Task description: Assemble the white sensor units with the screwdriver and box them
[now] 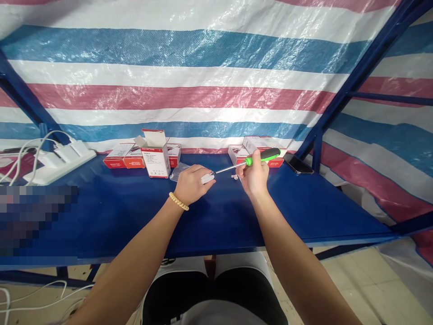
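My left hand (192,184) is closed around a small white plastic piece (207,178), whose kind I cannot make out; the fingers cover much of it. In my right hand (255,176) is a screwdriver (249,161) with a green and black handle. Its metal shaft points left, and the tip meets the white piece at my left fingertips. A few small white bits (235,177) lie on the blue table (223,225) beside my right fingers. Just behind my left hand rests a clear plastic bag (178,170).
An opened white and red box (155,155) stands upright behind my left hand, near flat boxes (123,155). More boxes (238,153) lie behind my right hand, with a phone (298,164) to their right. A power strip (64,166) with plugged-in chargers sits at far left.
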The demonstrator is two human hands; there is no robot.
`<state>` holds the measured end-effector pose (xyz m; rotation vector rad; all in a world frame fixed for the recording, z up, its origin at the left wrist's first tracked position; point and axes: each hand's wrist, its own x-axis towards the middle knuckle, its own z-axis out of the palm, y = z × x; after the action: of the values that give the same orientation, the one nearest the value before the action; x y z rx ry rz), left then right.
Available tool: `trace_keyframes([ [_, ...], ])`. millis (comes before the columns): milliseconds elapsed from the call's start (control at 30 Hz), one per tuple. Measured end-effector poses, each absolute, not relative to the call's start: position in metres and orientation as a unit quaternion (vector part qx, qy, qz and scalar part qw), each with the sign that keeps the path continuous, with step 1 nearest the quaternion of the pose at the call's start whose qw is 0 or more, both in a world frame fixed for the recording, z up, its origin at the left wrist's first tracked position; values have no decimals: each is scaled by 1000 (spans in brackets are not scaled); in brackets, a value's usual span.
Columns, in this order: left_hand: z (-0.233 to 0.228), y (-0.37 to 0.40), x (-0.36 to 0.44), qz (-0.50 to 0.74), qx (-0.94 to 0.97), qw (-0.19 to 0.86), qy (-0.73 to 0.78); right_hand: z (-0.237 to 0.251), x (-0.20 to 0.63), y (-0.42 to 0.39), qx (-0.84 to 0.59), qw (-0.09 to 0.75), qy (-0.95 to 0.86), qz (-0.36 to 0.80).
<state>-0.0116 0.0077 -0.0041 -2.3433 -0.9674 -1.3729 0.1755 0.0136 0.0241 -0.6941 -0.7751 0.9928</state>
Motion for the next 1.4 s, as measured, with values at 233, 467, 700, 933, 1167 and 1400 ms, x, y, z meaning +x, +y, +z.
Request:
trace_keyframes([
  [233, -3, 7, -11, -477, -807, 127, -324, 24, 175, 13, -322, 748, -349, 463],
  [467, -1, 6, -10, -476, -809, 123, -323, 25, 174, 13, -326, 746, -350, 464],
  [700, -1, 6, -10, -464, -812, 114, -336, 23, 174, 14, -329, 742, -364, 458],
  [933, -1, 6, -10, -471, -812, 119, -325, 23, 174, 14, -332, 740, -367, 456],
  [1167, -3, 7, -11, -464, -811, 130, -331, 22, 174, 14, -327, 741, -388, 440],
  [1400, -4, 8, -12, -420, -797, 187, -391, 18, 177, 12, -293, 736, -452, 411],
])
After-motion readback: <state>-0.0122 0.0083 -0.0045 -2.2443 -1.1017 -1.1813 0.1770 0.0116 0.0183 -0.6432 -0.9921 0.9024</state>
